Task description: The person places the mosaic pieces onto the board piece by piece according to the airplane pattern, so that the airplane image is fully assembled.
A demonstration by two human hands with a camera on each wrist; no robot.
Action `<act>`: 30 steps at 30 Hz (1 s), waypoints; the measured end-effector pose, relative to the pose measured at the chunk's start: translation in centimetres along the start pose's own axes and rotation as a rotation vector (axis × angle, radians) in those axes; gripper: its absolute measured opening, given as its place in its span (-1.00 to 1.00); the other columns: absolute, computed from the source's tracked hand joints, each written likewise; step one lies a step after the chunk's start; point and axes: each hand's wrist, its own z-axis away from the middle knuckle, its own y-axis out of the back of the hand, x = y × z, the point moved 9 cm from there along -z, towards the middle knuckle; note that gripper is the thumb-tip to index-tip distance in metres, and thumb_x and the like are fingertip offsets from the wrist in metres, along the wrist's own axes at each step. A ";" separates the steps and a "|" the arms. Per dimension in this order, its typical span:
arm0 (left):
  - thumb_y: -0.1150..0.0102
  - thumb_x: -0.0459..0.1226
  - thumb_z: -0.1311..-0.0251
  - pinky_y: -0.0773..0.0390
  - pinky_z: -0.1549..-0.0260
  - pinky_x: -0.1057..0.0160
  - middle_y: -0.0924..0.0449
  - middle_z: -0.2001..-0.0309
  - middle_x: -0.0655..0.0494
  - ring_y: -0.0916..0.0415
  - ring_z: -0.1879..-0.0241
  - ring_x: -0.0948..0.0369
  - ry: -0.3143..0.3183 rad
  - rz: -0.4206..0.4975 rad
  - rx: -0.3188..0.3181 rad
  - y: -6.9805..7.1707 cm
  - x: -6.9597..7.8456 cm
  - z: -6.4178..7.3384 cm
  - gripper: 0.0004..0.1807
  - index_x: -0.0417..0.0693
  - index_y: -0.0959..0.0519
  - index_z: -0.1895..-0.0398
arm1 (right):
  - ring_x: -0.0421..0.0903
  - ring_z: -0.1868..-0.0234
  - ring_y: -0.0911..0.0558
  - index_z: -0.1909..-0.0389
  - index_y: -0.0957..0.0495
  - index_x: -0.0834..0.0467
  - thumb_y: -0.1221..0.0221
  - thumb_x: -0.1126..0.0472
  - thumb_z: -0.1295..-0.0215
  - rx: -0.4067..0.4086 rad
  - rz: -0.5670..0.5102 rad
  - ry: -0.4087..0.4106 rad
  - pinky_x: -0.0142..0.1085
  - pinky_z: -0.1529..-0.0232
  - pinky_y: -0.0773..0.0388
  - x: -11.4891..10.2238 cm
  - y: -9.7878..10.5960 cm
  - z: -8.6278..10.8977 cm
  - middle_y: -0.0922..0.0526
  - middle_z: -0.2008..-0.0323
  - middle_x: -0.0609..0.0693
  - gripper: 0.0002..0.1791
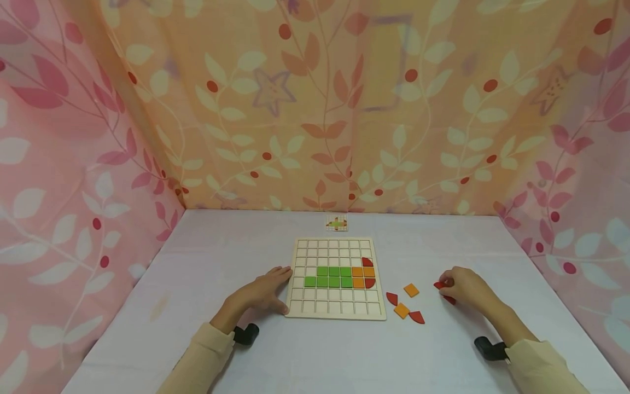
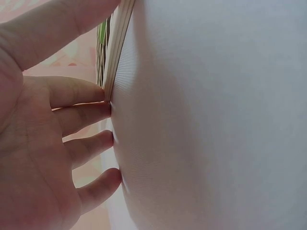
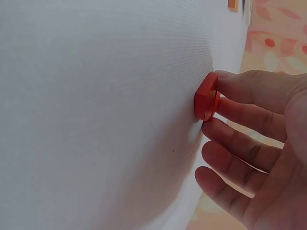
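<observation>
My left hand (image 1: 266, 290) lies along the left edge of a wooden grid board (image 1: 330, 309), fingers extended and fingertips right at its rim. Its thumb is near the front left corner. On the board are several green squares (image 1: 334, 282), three orange squares (image 1: 358, 283) and two red quarter-circle pieces (image 1: 367, 262). Right of the loose tiles, my right hand (image 1: 465, 287) pinches a red quarter-circle piece (image 3: 206, 98) between thumb and index finger, low over the cloth. A second bit of red (image 1: 449, 300) shows under that hand, partly hidden by the fingers.
Between board and right hand lie two loose orange squares (image 1: 411, 290) and two loose red quarter-circle pieces (image 1: 416, 317). A small pattern card (image 1: 337, 222) lies behind the board. White cloth (image 1: 221, 235) covers the table, with patterned curtains (image 1: 315, 109) at the back and sides.
</observation>
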 end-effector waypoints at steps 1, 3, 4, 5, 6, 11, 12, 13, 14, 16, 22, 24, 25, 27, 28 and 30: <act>-0.50 -0.15 0.07 -0.03 -0.44 -0.21 -0.05 -0.54 -0.03 0.12 -0.55 -0.05 0.000 0.001 0.000 0.0 0.0 0.0 0.05 -0.17 -0.14 -0.49 | -0.07 0.36 -0.51 0.18 -0.65 0.32 -0.32 0.24 -0.11 0.003 0.000 0.000 -0.12 0.25 -0.64 0.0 0.0 0.0 -0.64 0.36 0.08 -0.72; -0.50 -0.15 0.07 -0.03 -0.44 -0.21 -0.05 -0.54 -0.03 0.12 -0.55 -0.05 0.001 0.002 -0.001 0.1 0.1 0.0 0.05 -0.17 -0.14 -0.49 | -0.06 0.35 -0.51 0.18 -0.65 0.32 -0.32 0.25 -0.11 0.009 0.000 0.005 -0.10 0.25 -0.64 0.0 0.0 0.0 -0.64 0.36 0.08 -0.72; -0.50 -0.15 0.06 -0.03 -0.44 -0.20 -0.05 -0.54 -0.03 0.12 -0.55 -0.05 0.001 0.000 -0.002 0.1 0.1 0.1 0.05 -0.17 -0.14 -0.49 | -0.06 0.35 -0.51 0.18 -0.65 0.32 -0.32 0.25 -0.11 0.010 0.000 0.007 -0.10 0.25 -0.64 0.0 0.0 0.0 -0.64 0.35 0.08 -0.72; -0.50 -0.15 0.06 -0.03 -0.44 -0.20 -0.05 -0.54 -0.03 0.12 -0.55 -0.04 0.001 0.000 -0.002 0.1 0.1 0.1 0.05 -0.16 -0.14 -0.49 | -0.06 0.35 -0.51 0.18 -0.65 0.32 -0.32 0.25 -0.11 0.009 -0.002 0.005 -0.11 0.25 -0.64 0.1 -0.1 0.0 -0.63 0.35 0.08 -0.72; -0.50 -0.16 0.07 -0.04 -0.44 -0.20 -0.06 -0.54 -0.04 0.11 -0.55 -0.05 -0.002 -0.001 -0.001 0.1 0.1 0.1 0.04 -0.17 -0.14 -0.49 | -0.06 0.35 -0.51 0.17 -0.65 0.32 -0.31 0.25 -0.11 0.008 -0.003 0.005 -0.11 0.25 -0.64 0.1 -0.1 0.0 -0.63 0.35 0.08 -0.72; -0.50 -0.16 0.07 -0.04 -0.44 -0.21 -0.06 -0.54 -0.03 0.11 -0.55 -0.05 -0.002 -0.004 -0.002 0.1 0.1 0.1 0.04 -0.17 -0.14 -0.49 | -0.06 0.34 -0.51 0.17 -0.65 0.32 -0.31 0.26 -0.11 0.005 -0.006 0.004 -0.13 0.26 -0.64 0.1 -0.1 0.1 -0.62 0.35 0.07 -0.72; -0.50 -0.17 0.07 -0.04 -0.44 -0.21 -0.06 -0.54 -0.03 0.11 -0.55 -0.05 -0.001 -0.004 -0.002 0.0 0.1 0.1 0.04 -0.17 -0.14 -0.49 | -0.06 0.34 -0.50 0.17 -0.65 0.32 -0.31 0.26 -0.11 0.005 -0.008 0.004 -0.13 0.26 -0.64 0.1 -0.1 0.1 -0.62 0.35 0.07 -0.71; -0.51 -0.16 0.07 -0.03 -0.44 -0.21 -0.06 -0.54 -0.03 0.11 -0.55 -0.05 0.000 -0.002 -0.002 0.0 0.0 0.1 0.05 -0.17 -0.14 -0.49 | -0.06 0.34 -0.50 0.17 -0.65 0.32 -0.31 0.26 -0.11 0.004 -0.012 0.003 -0.13 0.27 -0.64 0.1 -0.1 0.1 -0.62 0.35 0.07 -0.71; -0.51 -0.16 0.07 -0.03 -0.44 -0.22 -0.06 -0.54 -0.03 0.12 -0.55 -0.05 0.000 -0.001 -0.001 0.0 0.0 0.0 0.05 -0.17 -0.14 -0.49 | -0.06 0.34 -0.50 0.16 -0.65 0.32 -0.31 0.26 -0.11 0.003 -0.014 0.002 -0.13 0.27 -0.64 0.1 -0.1 0.1 -0.62 0.35 0.07 -0.71; -0.51 -0.16 0.07 -0.03 -0.44 -0.21 -0.06 -0.54 -0.02 0.12 -0.56 -0.03 0.004 -0.002 -0.001 0.0 0.0 0.0 0.05 -0.16 -0.14 -0.49 | -0.06 0.34 -0.50 0.16 -0.64 0.32 -0.31 0.25 -0.11 0.003 -0.020 -0.002 -0.13 0.26 -0.64 0.1 -0.1 0.2 -0.62 0.35 0.08 -0.71; -0.50 -0.16 0.06 -0.02 -0.45 -0.20 -0.05 -0.54 -0.01 0.12 -0.56 -0.03 0.008 -0.005 -0.005 -0.2 -0.1 0.1 0.04 -0.16 -0.14 -0.49 | -0.06 0.34 -0.50 0.17 -0.65 0.32 -0.32 0.25 -0.12 0.017 -0.031 0.005 -0.12 0.26 -0.64 0.0 -0.2 0.3 -0.62 0.35 0.07 -0.72; -0.50 -0.15 0.06 -0.01 -0.45 -0.20 -0.04 -0.54 -0.02 0.13 -0.56 -0.03 0.012 -0.004 -0.009 -0.2 -0.1 0.1 0.05 -0.16 -0.14 -0.50 | -0.07 0.35 -0.50 0.17 -0.65 0.31 -0.32 0.25 -0.12 0.025 -0.032 0.013 -0.12 0.26 -0.63 0.0 -0.1 0.4 -0.62 0.36 0.06 -0.72; -0.50 -0.15 0.06 -0.01 -0.45 -0.19 -0.04 -0.55 -0.01 0.14 -0.56 -0.03 0.015 -0.005 -0.011 -0.2 -0.1 0.0 0.05 -0.16 -0.13 -0.50 | -0.07 0.35 -0.50 0.17 -0.65 0.31 -0.32 0.25 -0.12 0.028 -0.034 0.018 -0.13 0.27 -0.63 -0.1 -0.1 0.4 -0.61 0.36 0.06 -0.72; -0.49 -0.14 0.05 0.00 -0.46 -0.18 -0.02 -0.55 0.00 0.15 -0.56 -0.02 0.019 -0.004 -0.015 -0.2 -0.1 0.0 0.05 -0.14 -0.12 -0.50 | -0.07 0.36 -0.49 0.17 -0.65 0.31 -0.32 0.25 -0.12 0.032 -0.037 0.024 -0.14 0.28 -0.62 -0.1 0.0 0.5 -0.61 0.37 0.06 -0.73; -0.49 -0.14 0.05 0.00 -0.46 -0.18 -0.02 -0.55 -0.01 0.15 -0.56 -0.02 0.018 -0.004 -0.015 -0.2 -0.1 0.0 0.05 -0.15 -0.12 -0.50 | -0.07 0.36 -0.49 0.17 -0.65 0.30 -0.32 0.25 -0.12 0.034 -0.036 0.027 -0.15 0.29 -0.61 -0.1 0.0 0.4 -0.61 0.37 0.05 -0.73; -0.49 -0.14 0.05 0.00 -0.46 -0.19 -0.02 -0.55 -0.01 0.15 -0.56 -0.02 0.016 0.000 -0.015 -0.2 -0.1 -0.1 0.05 -0.15 -0.12 -0.50 | -0.06 0.36 -0.48 0.17 -0.66 0.30 -0.32 0.25 -0.12 0.035 -0.037 0.031 -0.16 0.30 -0.60 -0.2 0.1 0.4 -0.60 0.37 0.06 -0.73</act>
